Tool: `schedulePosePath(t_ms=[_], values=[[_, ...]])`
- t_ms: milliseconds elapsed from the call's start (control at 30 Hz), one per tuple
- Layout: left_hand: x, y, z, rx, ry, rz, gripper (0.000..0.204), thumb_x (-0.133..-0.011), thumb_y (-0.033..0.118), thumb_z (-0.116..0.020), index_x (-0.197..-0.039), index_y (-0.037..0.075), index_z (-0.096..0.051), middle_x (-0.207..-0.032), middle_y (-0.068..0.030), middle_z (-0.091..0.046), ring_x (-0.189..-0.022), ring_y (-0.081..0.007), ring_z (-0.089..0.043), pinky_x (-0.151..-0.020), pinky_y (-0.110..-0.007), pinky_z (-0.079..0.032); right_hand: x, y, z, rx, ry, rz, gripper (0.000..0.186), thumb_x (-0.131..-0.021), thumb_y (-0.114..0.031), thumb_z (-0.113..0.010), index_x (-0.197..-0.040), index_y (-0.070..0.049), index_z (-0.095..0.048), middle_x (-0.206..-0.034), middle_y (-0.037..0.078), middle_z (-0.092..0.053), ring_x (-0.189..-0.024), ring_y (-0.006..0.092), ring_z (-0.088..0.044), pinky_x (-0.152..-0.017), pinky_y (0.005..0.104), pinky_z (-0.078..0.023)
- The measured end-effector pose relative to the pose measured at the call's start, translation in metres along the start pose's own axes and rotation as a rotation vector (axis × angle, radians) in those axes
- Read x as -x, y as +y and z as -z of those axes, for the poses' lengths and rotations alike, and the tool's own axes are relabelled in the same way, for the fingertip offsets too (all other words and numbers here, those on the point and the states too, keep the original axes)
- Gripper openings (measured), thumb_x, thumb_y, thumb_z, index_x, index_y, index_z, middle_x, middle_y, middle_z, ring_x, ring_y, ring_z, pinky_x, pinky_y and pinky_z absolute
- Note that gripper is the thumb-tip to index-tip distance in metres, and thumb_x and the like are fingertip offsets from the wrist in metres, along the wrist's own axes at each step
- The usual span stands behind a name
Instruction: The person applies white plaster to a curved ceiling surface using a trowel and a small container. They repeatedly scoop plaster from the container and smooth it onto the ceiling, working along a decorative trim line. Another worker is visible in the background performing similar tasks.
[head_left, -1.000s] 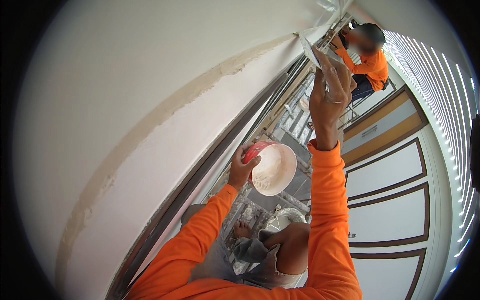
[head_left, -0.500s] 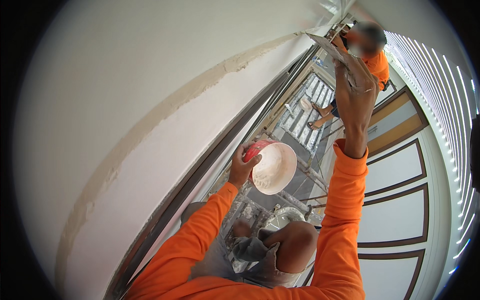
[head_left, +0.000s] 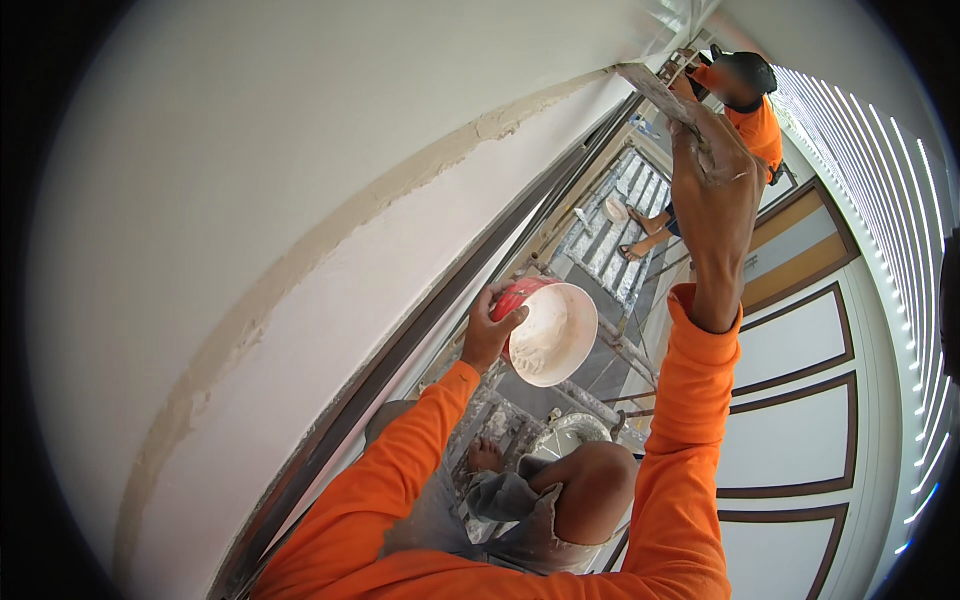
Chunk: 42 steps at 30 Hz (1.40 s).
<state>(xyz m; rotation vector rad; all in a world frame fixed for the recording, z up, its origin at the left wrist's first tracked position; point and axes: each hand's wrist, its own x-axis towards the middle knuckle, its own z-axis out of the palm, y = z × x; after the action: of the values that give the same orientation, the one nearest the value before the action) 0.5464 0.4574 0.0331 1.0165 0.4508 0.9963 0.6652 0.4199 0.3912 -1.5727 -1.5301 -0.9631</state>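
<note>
My left hand (head_left: 488,330) grips the rim and side of a red plastic tub (head_left: 550,335) with pale, creamy filler inside. My right hand (head_left: 718,170) is closed on a filler-smeared scraper (head_left: 650,90), raised so that its blade is at the white wall (head_left: 250,180) near a long beige band of filler (head_left: 390,195). A dark brown frame (head_left: 400,350) runs along the wall below the pale strip. My bent knee and bare foot show beneath my arms.
A co-worker (head_left: 755,130) in orange sits farther along on a scaffold platform (head_left: 615,230), a small tub (head_left: 614,209) near their feet. A white bucket (head_left: 560,435) is beside my knee. Metal scaffold bars, panelled white cabinets (head_left: 785,435) and ceiling slats with bright lines are to the right.
My right hand with the scraper has shifted right from a second ago, exposing the co-worker's feet, then slightly down. My left hand and the tub have barely moved.
</note>
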Motion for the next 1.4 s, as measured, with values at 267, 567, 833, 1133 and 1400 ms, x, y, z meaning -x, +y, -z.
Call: schedulePosePath(t_ms=[267, 567, 833, 1133, 1400], values=[[-0.001, -0.002, 0.0, 0.0, -0.008, 0.002, 0.067, -0.087, 0.029, -0.085, -0.139, -0.002, -0.056, -0.125, -0.0144, -0.066, -0.112, -0.0195, -0.066, -0.099, -0.033, -0.055, 0.005, -0.018, 0.007, -0.014, 0.012, 0.087, 0.03, -0.087, -0.003, -0.073, -0.114, -0.015, -0.081, -0.097, 0.002, -0.077, -0.084, 0.0181, -0.067, -0.085, 0.035, -0.035], [0.0, -0.001, 0.0, 0.013, -0.01, 0.0, 0.065, -0.088, 0.025, -0.084, -0.14, -0.002, -0.055, -0.125, -0.0138, -0.067, -0.112, -0.0184, -0.066, -0.099, -0.033, -0.055, 0.008, -0.039, 0.021, 0.105, 0.025, 0.213, 0.027, -0.091, -0.002, -0.075, -0.115, -0.011, -0.08, -0.088, 0.003, -0.072, -0.077, 0.0161, -0.063, -0.08, 0.0318, -0.041], [0.001, 0.003, -0.002, 0.03, -0.011, -0.003, 0.061, -0.089, 0.022, -0.083, -0.139, -0.001, -0.055, -0.125, -0.0128, -0.067, -0.112, -0.0174, -0.066, -0.098, -0.032, -0.055, 0.021, -0.019, 0.009, -0.03, 0.051, 0.006, 0.03, -0.091, -0.002, -0.071, -0.117, -0.015, -0.08, -0.093, 0.001, -0.075, -0.08, 0.0167, -0.065, -0.081, 0.0345, -0.034], [0.0, 0.002, -0.002, 0.015, -0.016, 0.008, 0.061, -0.089, 0.022, -0.083, -0.138, -0.001, -0.056, -0.125, -0.0128, -0.066, -0.109, -0.0174, -0.066, -0.097, -0.031, -0.055, 0.024, 0.009, -0.032, -0.152, 0.146, -0.105, 0.03, -0.091, -0.002, -0.072, -0.118, -0.014, -0.081, -0.094, 0.002, -0.075, -0.085, 0.0187, -0.067, -0.089, 0.0363, -0.04], [0.002, 0.004, -0.002, 0.003, -0.015, 0.019, 0.062, -0.089, 0.023, -0.083, -0.139, -0.002, -0.055, -0.125, -0.0137, -0.066, -0.113, -0.0191, -0.066, -0.1, -0.034, -0.054, 0.03, 0.02, -0.051, -0.041, 0.21, 0.003, 0.038, -0.091, -0.002, -0.074, -0.122, -0.022, -0.082, -0.098, -0.002, -0.074, -0.092, 0.016, -0.066, -0.092, 0.036, -0.039]])
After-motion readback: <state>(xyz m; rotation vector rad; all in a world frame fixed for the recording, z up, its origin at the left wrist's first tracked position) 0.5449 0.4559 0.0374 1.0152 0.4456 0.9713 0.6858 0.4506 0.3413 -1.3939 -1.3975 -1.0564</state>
